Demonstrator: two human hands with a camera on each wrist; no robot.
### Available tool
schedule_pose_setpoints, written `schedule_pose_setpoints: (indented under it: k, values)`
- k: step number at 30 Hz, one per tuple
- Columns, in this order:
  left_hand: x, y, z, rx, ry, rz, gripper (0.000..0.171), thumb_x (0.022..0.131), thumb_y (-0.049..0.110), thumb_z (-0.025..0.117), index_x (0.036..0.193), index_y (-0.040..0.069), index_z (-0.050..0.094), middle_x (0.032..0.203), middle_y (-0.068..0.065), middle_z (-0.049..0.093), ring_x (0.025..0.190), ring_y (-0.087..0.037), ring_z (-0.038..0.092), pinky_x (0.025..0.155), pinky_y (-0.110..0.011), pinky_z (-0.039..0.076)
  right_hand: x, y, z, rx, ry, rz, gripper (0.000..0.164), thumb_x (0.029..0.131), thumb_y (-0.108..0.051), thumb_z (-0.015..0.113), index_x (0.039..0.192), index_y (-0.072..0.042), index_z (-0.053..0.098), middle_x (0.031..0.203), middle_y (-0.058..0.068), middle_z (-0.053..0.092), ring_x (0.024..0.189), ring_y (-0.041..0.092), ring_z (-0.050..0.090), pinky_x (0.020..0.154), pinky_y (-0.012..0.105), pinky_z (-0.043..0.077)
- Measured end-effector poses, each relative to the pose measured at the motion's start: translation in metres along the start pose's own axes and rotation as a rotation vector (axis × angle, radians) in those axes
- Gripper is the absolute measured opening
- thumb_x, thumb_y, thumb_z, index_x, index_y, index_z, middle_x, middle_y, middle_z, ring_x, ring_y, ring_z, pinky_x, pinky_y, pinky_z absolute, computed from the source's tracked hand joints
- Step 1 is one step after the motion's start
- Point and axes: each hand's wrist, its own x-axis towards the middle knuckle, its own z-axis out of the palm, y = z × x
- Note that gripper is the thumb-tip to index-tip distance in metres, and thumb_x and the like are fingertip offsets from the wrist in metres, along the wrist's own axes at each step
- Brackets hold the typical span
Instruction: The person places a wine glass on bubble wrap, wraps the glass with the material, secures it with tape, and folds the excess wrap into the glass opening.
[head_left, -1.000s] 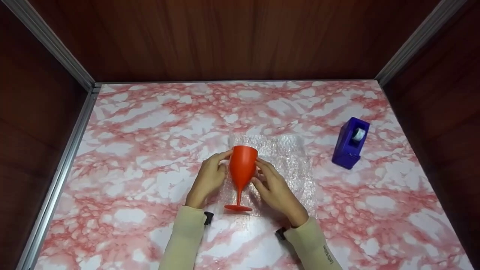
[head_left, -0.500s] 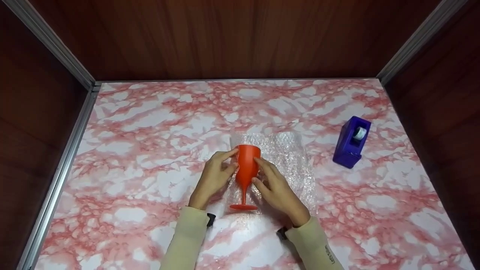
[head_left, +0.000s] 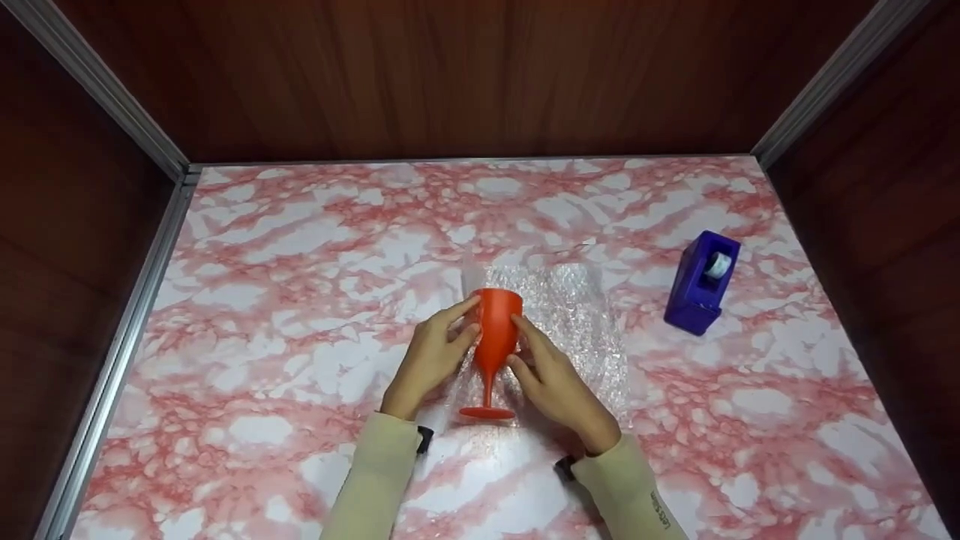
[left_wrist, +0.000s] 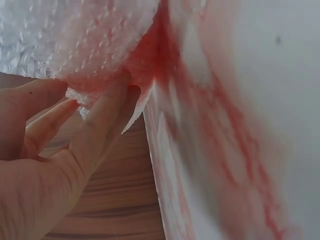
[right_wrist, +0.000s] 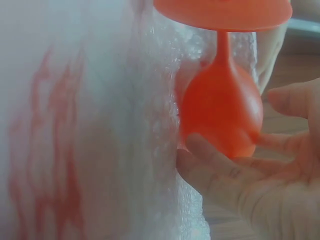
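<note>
An orange plastic goblet point(head_left: 496, 326) lies on a sheet of bubble wrap point(head_left: 574, 330), its rim toward the far side and its foot toward me. My left hand point(head_left: 433, 352) holds the wrap's left edge up against the bowl; in the left wrist view, the bubble wrap point(left_wrist: 75, 35) covers some of the fingertips. From the right, my right hand point(head_left: 553, 381) holds the bowl with fingers and thumb. The right wrist view shows the goblet point(right_wrist: 222, 107) with fingers curved along its bowl and the bubble wrap point(right_wrist: 167, 100) beside it.
A purple tape dispenser point(head_left: 694, 292) with a roll of clear tape stands on the right part of the red-and-white marbled table point(head_left: 300, 300). Dark wooden panels point(head_left: 480, 82) in metal frames enclose the table at the back and both sides.
Over the first half second, the goblet shifted slightly right and my left hand followed with the wrap's edge. Since then almost nothing has moved; my right hand stayed nearly in place.
</note>
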Motion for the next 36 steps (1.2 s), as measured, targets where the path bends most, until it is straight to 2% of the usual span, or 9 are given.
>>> schedule_pose_setpoints:
  k: [5, 10, 13, 17, 21, 27, 30, 34, 36]
  values:
    - [0.001, 0.006, 0.001, 0.095, 0.017, 0.011, 0.046, 0.098, 0.012, 0.065, 0.143, 0.013, 0.057, 0.131, -0.018, 0.061, 0.109, -0.025, 0.061, 0.096, -0.041, 0.049, 0.001, -0.001, -0.002, -0.049, 0.038, -0.009, 0.058, 0.098, 0.001, 0.058, 0.152, 0.000, 0.036, 0.140, 0.022, 0.051, 0.109, 0.030, 0.065, 0.093, 0.042, 0.052]
    - [0.001, 0.009, 0.003, 0.123, 0.018, 0.013, 0.046, 0.098, 0.011, 0.065, 0.143, 0.012, 0.058, 0.127, -0.018, 0.062, 0.104, -0.025, 0.064, 0.093, -0.039, 0.051, 0.002, -0.001, -0.004, -0.094, 0.100, -0.036, 0.056, 0.092, 0.007, 0.059, 0.147, 0.002, 0.045, 0.144, 0.022, 0.047, 0.121, 0.035, 0.056, 0.100, 0.046, 0.046]
    - [0.002, 0.011, 0.004, 0.132, 0.010, 0.018, 0.046, 0.098, 0.011, 0.065, 0.143, 0.012, 0.057, 0.127, -0.018, 0.062, 0.103, -0.024, 0.064, 0.092, -0.038, 0.051, 0.002, -0.001, -0.004, -0.101, 0.113, -0.046, 0.056, 0.091, 0.007, 0.058, 0.145, 0.004, 0.047, 0.145, 0.021, 0.045, 0.121, 0.034, 0.056, 0.100, 0.045, 0.047]
    - [0.002, 0.014, 0.004, 0.161, -0.004, 0.017, 0.047, 0.098, 0.013, 0.065, 0.145, 0.014, 0.056, 0.129, -0.016, 0.061, 0.103, -0.024, 0.063, 0.093, -0.038, 0.051, 0.000, -0.001, -0.003, -0.091, 0.079, -0.040, 0.056, 0.095, 0.002, 0.057, 0.148, 0.005, 0.041, 0.148, 0.021, 0.042, 0.120, 0.033, 0.058, 0.098, 0.039, 0.048]
    - [0.003, 0.018, 0.004, 0.210, -0.009, 0.019, 0.047, 0.099, 0.015, 0.065, 0.145, 0.014, 0.056, 0.127, -0.014, 0.061, 0.099, -0.023, 0.060, 0.091, -0.039, 0.049, -0.002, -0.002, -0.001, -0.030, 0.038, -0.028, 0.059, 0.098, 0.000, 0.055, 0.152, 0.006, 0.032, 0.152, 0.022, 0.035, 0.120, 0.033, 0.058, 0.098, 0.036, 0.048]
    - [0.002, 0.020, 0.007, 0.264, 0.022, 0.070, 0.046, 0.099, 0.015, 0.064, 0.144, 0.010, 0.056, 0.122, -0.014, 0.061, 0.099, -0.026, 0.058, 0.089, -0.040, 0.049, -0.004, -0.001, 0.002, 0.026, 0.010, -0.022, 0.066, 0.099, 0.002, 0.055, 0.157, 0.003, 0.022, 0.155, 0.022, 0.031, 0.115, 0.031, 0.062, 0.096, 0.036, 0.050]
    - [0.000, 0.020, 0.009, 0.297, 0.046, 0.101, 0.046, 0.100, 0.015, 0.063, 0.144, 0.008, 0.055, 0.122, -0.015, 0.060, 0.102, -0.027, 0.061, 0.091, -0.040, 0.050, -0.003, 0.000, 0.002, -0.020, 0.012, -0.011, 0.067, 0.100, 0.000, 0.055, 0.158, -0.001, 0.023, 0.159, 0.019, 0.029, 0.126, 0.031, 0.054, 0.103, 0.041, 0.044]
    - [-0.001, 0.020, 0.012, 0.342, 0.081, 0.125, 0.045, 0.101, 0.016, 0.061, 0.145, 0.007, 0.054, 0.126, -0.017, 0.059, 0.109, -0.030, 0.063, 0.093, -0.041, 0.051, -0.002, 0.000, 0.000, -0.067, -0.003, 0.019, 0.066, 0.102, -0.005, 0.054, 0.159, -0.007, 0.023, 0.161, 0.015, 0.025, 0.143, 0.030, 0.034, 0.113, 0.045, 0.029]
    - [-0.002, 0.021, 0.014, 0.361, 0.094, 0.134, 0.045, 0.101, 0.016, 0.061, 0.145, 0.006, 0.054, 0.127, -0.018, 0.058, 0.110, -0.031, 0.063, 0.093, -0.041, 0.051, -0.001, 0.000, -0.001, -0.072, -0.009, 0.032, 0.065, 0.102, -0.007, 0.054, 0.159, -0.008, 0.023, 0.162, 0.015, 0.025, 0.144, 0.030, 0.031, 0.114, 0.045, 0.028]
